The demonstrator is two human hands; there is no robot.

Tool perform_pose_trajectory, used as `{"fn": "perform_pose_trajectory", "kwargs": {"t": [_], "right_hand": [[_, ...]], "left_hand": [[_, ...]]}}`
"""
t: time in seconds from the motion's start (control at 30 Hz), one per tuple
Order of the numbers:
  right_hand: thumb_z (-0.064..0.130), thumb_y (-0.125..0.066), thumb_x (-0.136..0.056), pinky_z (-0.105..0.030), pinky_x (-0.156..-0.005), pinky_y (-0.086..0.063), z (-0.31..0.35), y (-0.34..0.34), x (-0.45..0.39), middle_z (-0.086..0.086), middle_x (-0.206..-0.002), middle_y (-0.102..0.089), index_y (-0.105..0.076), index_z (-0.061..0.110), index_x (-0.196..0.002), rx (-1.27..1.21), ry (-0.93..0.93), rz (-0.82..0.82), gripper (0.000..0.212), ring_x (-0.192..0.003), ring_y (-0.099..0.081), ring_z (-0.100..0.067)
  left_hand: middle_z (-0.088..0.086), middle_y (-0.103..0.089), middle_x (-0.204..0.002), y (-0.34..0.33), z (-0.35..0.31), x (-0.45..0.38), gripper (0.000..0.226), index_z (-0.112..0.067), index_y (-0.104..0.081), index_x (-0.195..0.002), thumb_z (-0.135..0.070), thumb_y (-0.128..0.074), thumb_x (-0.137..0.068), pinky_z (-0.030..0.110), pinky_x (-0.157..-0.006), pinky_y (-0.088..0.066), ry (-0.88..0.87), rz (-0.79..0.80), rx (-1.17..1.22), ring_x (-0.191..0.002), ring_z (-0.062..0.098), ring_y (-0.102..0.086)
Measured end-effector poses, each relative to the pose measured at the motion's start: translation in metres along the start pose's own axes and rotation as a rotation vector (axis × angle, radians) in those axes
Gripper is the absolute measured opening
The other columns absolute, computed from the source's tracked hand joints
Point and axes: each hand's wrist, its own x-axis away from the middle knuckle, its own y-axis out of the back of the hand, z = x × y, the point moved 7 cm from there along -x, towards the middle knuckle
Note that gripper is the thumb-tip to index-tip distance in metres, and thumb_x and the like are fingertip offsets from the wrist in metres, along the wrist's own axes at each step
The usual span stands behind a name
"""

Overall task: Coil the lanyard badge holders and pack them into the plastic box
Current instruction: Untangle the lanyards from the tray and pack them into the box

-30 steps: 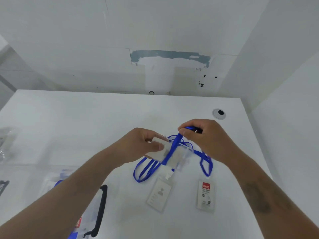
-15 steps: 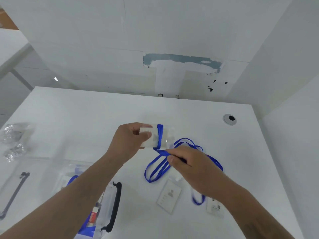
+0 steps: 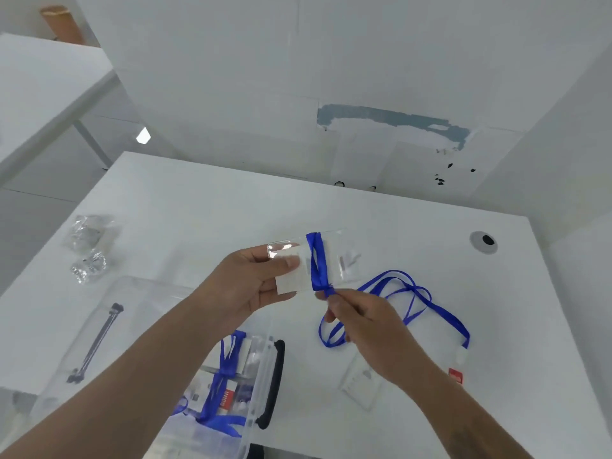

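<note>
White bench [image 3: 198, 207] carries everything I'm watching, and I work from it downward in size. Next comes the box [image 3: 255, 385] at the near edge, lid off, its black handle [image 3: 273, 382] turned toward the middle; wrapped holders [image 3: 225, 389] already lie inside, so I judge part of the packing done. Its lid [image 3: 109, 326] sits just left of it, out of the way of both arms.

My left hand [image 3: 251, 286] pinches the clear holder [image 3: 314, 263] by its left end, thumb on top, held above the bench so the strap can pass round it. My right hand [image 3: 357, 323] pinches the blue strap [image 3: 318, 260] just under the holder's lower edge, fingers curled tight on it; two turns already cross the holder's middle. The slack [image 3: 414, 293] trails off to the right of centre, looping over the bench.

Two more holders wait near the right edge: a plain one [image 3: 361, 382] and one with a red mark [image 3: 458, 372], both partly behind my right forearm. Crumpled wrappers [image 3: 87, 246] lie by the left edge.
</note>
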Motion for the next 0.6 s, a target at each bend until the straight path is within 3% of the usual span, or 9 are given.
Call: {"fn": "perform_pose_trajectory", "kwargs": {"t": [0.07,0.17,0.2,0.3,0.4,0.43,0.5,0.6], "right_hand": [[0.032,-0.044,-0.101,-0.017,-0.059,-0.039,0.014,-0.029,0.012,0.004,-0.083,-0.060,-0.065,0.029,-0.100,0.207,0.087,0.080,0.021,-0.061,-0.044,-0.005],[0.038,-0.041,-0.101,-0.023,-0.067,-0.040,0.049,-0.048,0.020,0.006,-0.079,-0.050,-0.052,0.026,-0.082,0.600,0.257,0.080,0.025,-0.071,-0.048,-0.010],[0.042,-0.044,-0.100,-0.021,-0.067,-0.039,0.062,-0.049,0.020,0.009,-0.079,-0.050,-0.055,0.029,-0.083,0.653,0.296,0.056,0.024,-0.075,-0.050,-0.009],[0.049,-0.056,-0.092,-0.015,-0.072,-0.040,0.087,-0.056,0.009,0.017,-0.092,-0.057,-0.069,0.033,-0.094,0.707,0.393,0.014,0.020,-0.088,-0.051,-0.003],[0.049,-0.067,-0.085,-0.018,-0.084,-0.045,0.094,-0.074,-0.007,0.024,-0.113,-0.058,-0.068,0.031,-0.093,0.691,0.392,0.078,0.020,-0.101,-0.052,0.001],[0.049,-0.069,-0.084,-0.022,-0.086,-0.048,0.093,-0.083,-0.013,0.022,-0.113,-0.061,-0.068,0.030,-0.093,0.679,0.353,0.110,0.021,-0.099,-0.056,-0.001],[0.047,-0.071,-0.083,-0.029,-0.080,-0.053,0.088,-0.100,-0.022,0.018,-0.094,-0.065,-0.068,0.030,-0.092,0.673,0.268,0.155,0.019,-0.085,-0.061,-0.006],[0.042,-0.073,-0.081,-0.025,-0.070,-0.052,0.083,-0.127,-0.029,0.020,-0.083,-0.067,-0.064,0.034,-0.094,0.645,0.223,0.169,0.018,-0.074,-0.061,-0.004]], "left_hand": [[0.009,-0.077,-0.098,0.024,0.000,0.005,0.022,-0.016,-0.073,-0.109,-0.010,-0.070,-0.088,0.029,-0.073,-0.061,-0.038,-0.112,-0.092,-0.090,0.023,-0.075],[0.022,-0.071,-0.097,0.056,-0.001,0.017,0.018,-0.024,-0.077,-0.100,-0.012,-0.072,-0.087,0.025,-0.066,-0.060,-0.097,-0.207,-0.303,-0.090,0.024,-0.073],[0.026,-0.069,-0.098,0.063,-0.003,0.021,0.018,-0.026,-0.077,-0.098,-0.012,-0.072,-0.087,0.023,-0.064,-0.060,-0.106,-0.210,-0.366,-0.091,0.026,-0.072],[0.028,-0.067,-0.097,0.087,-0.002,0.035,0.018,-0.031,-0.077,-0.093,-0.015,-0.072,-0.088,0.022,-0.065,-0.060,-0.075,-0.160,-0.479,-0.093,0.029,-0.070],[0.007,-0.066,-0.061,0.106,0.002,0.045,0.016,-0.028,-0.077,-0.093,-0.014,-0.072,-0.087,0.013,-0.053,-0.052,-0.034,-0.121,-0.502,-0.061,0.007,-0.068],[-0.004,-0.061,-0.051,0.114,0.005,0.048,0.015,-0.026,-0.076,-0.093,-0.012,-0.072,-0.087,0.010,-0.049,-0.049,-0.016,-0.116,-0.492,-0.052,0.000,-0.062],[-0.012,-0.059,-0.048,0.129,0.013,0.052,0.016,-0.022,-0.076,-0.095,-0.010,-0.072,-0.087,0.012,-0.050,-0.050,0.040,-0.111,-0.481,-0.050,-0.003,-0.060],[-0.005,-0.063,-0.061,0.154,0.031,0.057,0.017,-0.020,-0.077,-0.097,-0.011,-0.078,-0.082,0.030,-0.071,-0.062,0.134,-0.119,-0.459,-0.065,0.006,-0.066]]}}
